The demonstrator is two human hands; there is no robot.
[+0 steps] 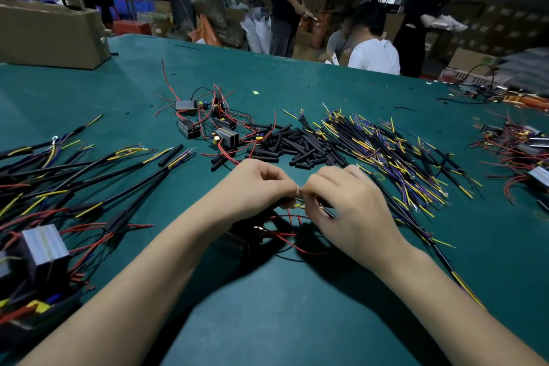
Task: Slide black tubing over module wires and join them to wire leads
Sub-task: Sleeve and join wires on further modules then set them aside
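- Hands, two: your left hand [258, 184] and right hand [346, 199] meet fingertip to fingertip just below the middle of the view. Both have fingers curled, pinching thin wire ends [300, 202] between them; the exact joint is too small to read.
- Wire lead, one in hand: a black-sheathed wire lead [439, 249] with yellow showing runs from your right hand toward 4 o'clock, lying along the table.
- Module, one at work: a dark module [237, 242] sits under your left wrist, largely in shadow, its red wires [292, 239] looping toward your fingers.
- Black tubing: a loose heap of short tubing pieces [292, 147] at 12 o'clock of your hands; too many to count.
- Unworked modules, about four: a small cluster [208, 128] with red wires at 11 o'clock.
- Loose leads: a dense pile of leads [395, 154], yellow, purple and black, at 2 o'clock; uncountable.
- Joined assemblies: a spread of sleeved leads with modules [44, 246] at 9 o'clock; number unclear.
- More modules: a pile [523, 145] at the 3 o'clock edge.
- Surface: a green table [282, 321] covering.
- Room: a cardboard box [50, 36] on the table at 10 o'clock; beyond the far edge, stacked cartons and four people [374, 47], two standing and two low down.
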